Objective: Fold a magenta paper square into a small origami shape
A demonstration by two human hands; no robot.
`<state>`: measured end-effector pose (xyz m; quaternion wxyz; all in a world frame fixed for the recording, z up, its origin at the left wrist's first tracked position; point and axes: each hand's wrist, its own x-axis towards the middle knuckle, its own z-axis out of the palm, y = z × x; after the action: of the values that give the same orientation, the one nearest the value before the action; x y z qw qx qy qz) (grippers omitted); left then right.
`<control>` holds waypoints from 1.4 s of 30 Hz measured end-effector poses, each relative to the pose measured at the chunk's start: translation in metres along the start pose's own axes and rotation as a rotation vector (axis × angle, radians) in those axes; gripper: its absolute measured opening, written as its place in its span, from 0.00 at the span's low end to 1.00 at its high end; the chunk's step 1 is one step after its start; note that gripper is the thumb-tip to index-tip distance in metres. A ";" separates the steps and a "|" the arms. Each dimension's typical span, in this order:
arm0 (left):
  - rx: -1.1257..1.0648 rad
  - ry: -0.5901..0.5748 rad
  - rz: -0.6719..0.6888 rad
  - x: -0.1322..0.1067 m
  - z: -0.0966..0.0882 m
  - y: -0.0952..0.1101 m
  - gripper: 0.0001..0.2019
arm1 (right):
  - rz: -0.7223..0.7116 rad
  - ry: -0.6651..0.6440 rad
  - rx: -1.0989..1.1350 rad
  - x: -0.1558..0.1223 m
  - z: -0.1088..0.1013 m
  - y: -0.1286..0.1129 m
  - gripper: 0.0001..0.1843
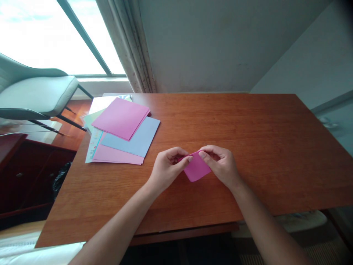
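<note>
A small folded piece of pink paper is held just above the middle of the wooden table. My left hand pinches its left edge with thumb and fingers curled. My right hand pinches its upper right edge, fingers bent over the fold. Both hands meet at the paper's top corner.
A fanned stack of coloured sheets, pink on top with blue, pink and pale sheets under it, lies at the table's far left. A grey chair stands by the window beyond the left edge. A dark cabinet sits low at left.
</note>
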<state>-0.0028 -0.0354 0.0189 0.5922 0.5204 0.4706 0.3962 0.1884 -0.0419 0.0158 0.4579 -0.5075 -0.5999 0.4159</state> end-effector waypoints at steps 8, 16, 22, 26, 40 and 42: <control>0.014 0.004 0.004 -0.001 0.000 -0.001 0.12 | -0.006 -0.028 -0.006 0.001 -0.001 0.000 0.09; -0.215 0.040 -0.115 0.001 0.001 0.009 0.13 | -0.120 0.115 -0.108 -0.004 -0.003 -0.003 0.06; -0.368 0.082 -0.215 0.003 -0.001 0.012 0.14 | -0.138 0.227 -0.149 -0.006 -0.002 -0.001 0.06; -0.415 0.101 -0.236 0.003 -0.002 0.010 0.14 | -0.167 0.238 -0.177 -0.006 -0.001 -0.002 0.06; -0.340 0.006 -0.170 -0.002 0.002 0.012 0.13 | -0.116 0.261 -0.077 -0.006 -0.002 -0.001 0.05; -0.316 0.002 -0.171 -0.002 0.002 0.012 0.13 | -0.091 0.261 -0.056 -0.006 -0.001 -0.001 0.06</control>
<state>-0.0006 -0.0359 0.0308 0.6978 0.3787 0.4455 0.4138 0.1900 -0.0479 0.0166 0.5360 -0.5420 -0.5691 0.3082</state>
